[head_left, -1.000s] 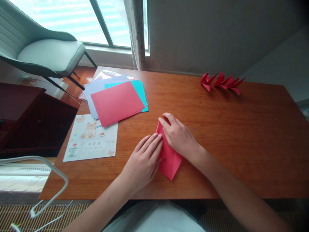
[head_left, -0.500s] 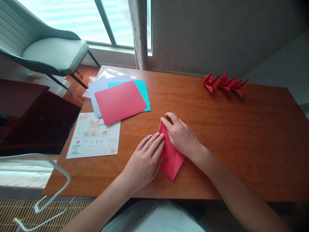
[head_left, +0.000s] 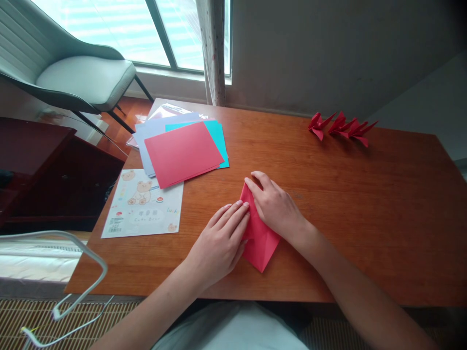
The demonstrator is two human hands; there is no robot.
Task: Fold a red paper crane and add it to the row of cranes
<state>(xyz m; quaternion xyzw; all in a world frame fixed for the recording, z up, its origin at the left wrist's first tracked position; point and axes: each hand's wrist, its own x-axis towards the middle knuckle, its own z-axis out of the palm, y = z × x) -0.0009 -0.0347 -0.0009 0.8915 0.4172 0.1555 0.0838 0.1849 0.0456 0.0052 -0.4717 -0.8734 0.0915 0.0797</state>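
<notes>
A folded sheet of red origami paper (head_left: 260, 238) lies on the wooden table in front of me, narrow at its far tip and pointed at its near end. My left hand (head_left: 222, 238) presses on its left edge, the fingers held close together and covering part of the fold. On the paper's upper right side rests my right hand (head_left: 275, 201), thumb and fingertips closed at the far tip. What the fingertips do beneath is partly hidden. Several finished red paper cranes (head_left: 341, 127) stand in a row at the table's back right.
Red sheets (head_left: 184, 155), turquoise paper (head_left: 222, 146) and pale lilac paper (head_left: 143, 141) overlap at the back left of the table (head_left: 357, 233). Nearer me lies a white bear-print sheet (head_left: 140, 214). A white hanger (head_left: 98, 262) sticks in at the lower left, and a chair (head_left: 87, 78) stands by the window.
The view has shifted very slightly. Both hands keep the same hold on the red origami paper, with no clear movement of the fold.
</notes>
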